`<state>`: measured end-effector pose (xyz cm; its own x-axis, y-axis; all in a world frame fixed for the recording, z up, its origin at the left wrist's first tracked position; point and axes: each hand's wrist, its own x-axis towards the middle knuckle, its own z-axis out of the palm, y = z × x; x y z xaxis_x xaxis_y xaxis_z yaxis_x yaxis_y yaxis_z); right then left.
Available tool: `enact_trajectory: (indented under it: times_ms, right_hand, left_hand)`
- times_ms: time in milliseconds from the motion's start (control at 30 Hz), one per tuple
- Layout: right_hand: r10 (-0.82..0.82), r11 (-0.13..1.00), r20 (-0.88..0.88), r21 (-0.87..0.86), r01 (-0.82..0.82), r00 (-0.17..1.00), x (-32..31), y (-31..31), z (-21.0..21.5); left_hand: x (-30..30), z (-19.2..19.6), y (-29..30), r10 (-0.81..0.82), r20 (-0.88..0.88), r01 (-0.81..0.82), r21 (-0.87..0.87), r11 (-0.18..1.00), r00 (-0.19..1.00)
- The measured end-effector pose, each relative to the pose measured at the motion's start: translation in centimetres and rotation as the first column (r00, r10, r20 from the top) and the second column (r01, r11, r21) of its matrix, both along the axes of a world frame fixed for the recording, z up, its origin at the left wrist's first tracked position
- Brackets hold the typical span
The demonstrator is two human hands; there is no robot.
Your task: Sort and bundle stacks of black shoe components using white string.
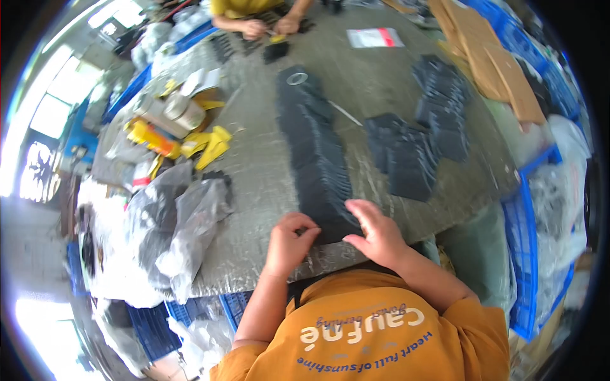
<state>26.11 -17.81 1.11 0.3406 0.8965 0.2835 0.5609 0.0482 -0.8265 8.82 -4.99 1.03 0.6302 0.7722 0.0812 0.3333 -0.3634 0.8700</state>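
Note:
A long row of overlapping dark grey fabric pieces point(311, 149) runs from mid-table toward me, its layered edges fanned along the right side. At the near left corner of this row, my left hand point(291, 242) is closed in a pinch; what lies between the fingertips is too small to make out. Across the near right corner, my right hand point(379, 236) has thumb and fingers spread, touching or just above the fabric. A pale ring-shaped object point(297, 79) rests on the row's far end. Beside it to the right lies a thin white stick point(345, 113).
More dark fabric stacks point(406, 162) lie to the right. Jars point(184, 112), a yellow bottle point(152, 138) and plastic bags point(190, 222) crowd the left. Across the table, another person's hands point(288, 25) handle dark pieces. Blue crates point(524, 254) and cardboard point(486, 54) border the right.

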Motion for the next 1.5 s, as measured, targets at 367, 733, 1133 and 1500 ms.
enact_trajectory:
  times_ms: [367,733,1133,1500]
  right_hand:
    - [-0.449,0.861,0.242,-0.14,0.489,0.86,18.2,-6.2,-0.1]
    - [-0.741,0.464,0.663,0.397,0.792,0.101,23.3,-16.7,-0.4]
    - [0.085,0.976,0.037,0.198,-0.091,0.996,4.7,2.0,3.9]
    - [0.93,0.364,-0.111,0.161,-0.917,0.349,-25.3,8.2,3.0]
  left_hand:
    - [-1.8,1.0,4.4,0.237,-0.023,-0.203,0.436,0.877,0.971]
    - [-7.3,4.3,2.1,0.22,0.229,-0.318,0.672,0.669,0.948]
    - [-25.0,-2.7,-17.1,0.765,0.628,-0.077,-0.764,0.641,0.144]
    - [-22.0,-0.2,-19.1,0.681,0.716,-0.314,-0.618,0.721,0.155]
